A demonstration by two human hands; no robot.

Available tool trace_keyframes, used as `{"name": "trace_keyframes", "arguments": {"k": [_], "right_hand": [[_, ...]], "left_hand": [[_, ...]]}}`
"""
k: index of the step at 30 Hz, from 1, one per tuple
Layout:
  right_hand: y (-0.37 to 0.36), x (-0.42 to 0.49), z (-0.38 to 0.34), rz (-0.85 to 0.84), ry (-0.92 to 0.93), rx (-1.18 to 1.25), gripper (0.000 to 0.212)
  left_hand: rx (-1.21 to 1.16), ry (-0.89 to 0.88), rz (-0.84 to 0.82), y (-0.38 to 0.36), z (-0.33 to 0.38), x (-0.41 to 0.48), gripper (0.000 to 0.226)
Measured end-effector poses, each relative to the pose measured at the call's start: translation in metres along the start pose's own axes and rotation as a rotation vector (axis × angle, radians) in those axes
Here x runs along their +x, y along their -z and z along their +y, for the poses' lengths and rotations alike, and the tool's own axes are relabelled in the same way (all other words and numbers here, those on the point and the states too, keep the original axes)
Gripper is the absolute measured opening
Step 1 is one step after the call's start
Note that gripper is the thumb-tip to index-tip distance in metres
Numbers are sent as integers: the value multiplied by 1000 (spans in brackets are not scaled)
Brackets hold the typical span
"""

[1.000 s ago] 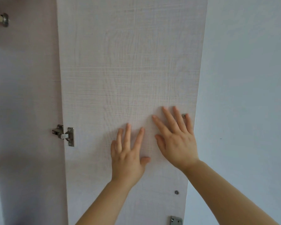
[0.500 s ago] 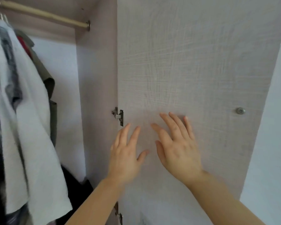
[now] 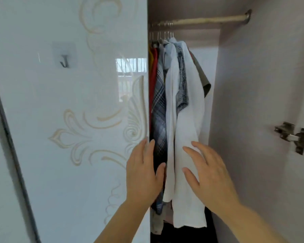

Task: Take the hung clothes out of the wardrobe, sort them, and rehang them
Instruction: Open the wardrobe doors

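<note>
**Both hands loose at the wardrobe opening**

On the left stood the glossy white wardrobe door with a beige scroll pattern [image 3: 68, 120], and high on it sat a small clear stick-on hook with a dark metal prong [image 3: 65, 57]. My left hand [image 3: 144, 174] was raised at that door's right edge. Its fingers were straight and close together, the thumb was out toward the clothes, and it held nothing. I could not tell whether the fingertips touched the door.

Right of that edge, in the open compartment, the hung clothes were packed together on thin wire hangers [image 3: 162, 35] under the pale round rail [image 3: 209, 20]. A red garment [image 3: 153, 71] hung against the door edge, with a blue-and-grey plaid shirt [image 3: 159, 123] next to it. A long white garment [image 3: 188, 137] hung in front, with a faded blue-grey patterned piece [image 3: 182, 81] tucked inside it. An olive-green garment [image 3: 203, 78] hung behind.

My right hand [image 3: 211, 172] hovered before the white garment's lower half, fingers spread and relaxed, gripping nothing. Whether it touched the cloth was unclear. Farther right ran the pale wood-grain side panel [image 3: 253, 102], with a silver metal hinge [image 3: 293, 135] at the far right.
</note>
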State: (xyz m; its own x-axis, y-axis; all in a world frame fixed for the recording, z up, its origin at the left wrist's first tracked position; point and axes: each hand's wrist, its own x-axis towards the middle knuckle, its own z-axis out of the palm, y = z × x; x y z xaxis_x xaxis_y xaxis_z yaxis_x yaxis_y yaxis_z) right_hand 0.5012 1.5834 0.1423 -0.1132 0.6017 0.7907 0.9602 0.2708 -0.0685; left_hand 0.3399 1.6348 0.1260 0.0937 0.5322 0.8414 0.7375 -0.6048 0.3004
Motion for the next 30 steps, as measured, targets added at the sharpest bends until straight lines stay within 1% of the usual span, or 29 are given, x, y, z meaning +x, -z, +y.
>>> {"name": "trace_keyframes", "arguments": {"k": [3,6,11,14,19,24,27,28,30], "right_hand": [[-26,24,-15,-4,-46,172,45],[-44,39,-22,11,-76,273,44],[-64,53,-21,-22,-92,355,45],[-69,58,-21,-5,-83,430,44],[-69,66,-24,-15,-6,551,43],[-60,69,-40,-38,45,754,46],[-53,64,-63,-91,94,891,48],[-50,61,-74,-106,114,947,47],[-43,55,-96,-132,149,1085,39]], "left_hand": [[13,21,142,4,-24,13,57],[-78,100,217,5,-32,22,63],[-284,235,129,3,-30,26,77],[-363,298,138,11,-26,27,76],[-394,358,142,38,-18,19,55],[-377,424,150,76,-7,-4,53],[-372,457,135,104,-2,-18,60],[-378,466,133,114,1,-22,63],[-398,474,138,132,3,-30,63]]}}
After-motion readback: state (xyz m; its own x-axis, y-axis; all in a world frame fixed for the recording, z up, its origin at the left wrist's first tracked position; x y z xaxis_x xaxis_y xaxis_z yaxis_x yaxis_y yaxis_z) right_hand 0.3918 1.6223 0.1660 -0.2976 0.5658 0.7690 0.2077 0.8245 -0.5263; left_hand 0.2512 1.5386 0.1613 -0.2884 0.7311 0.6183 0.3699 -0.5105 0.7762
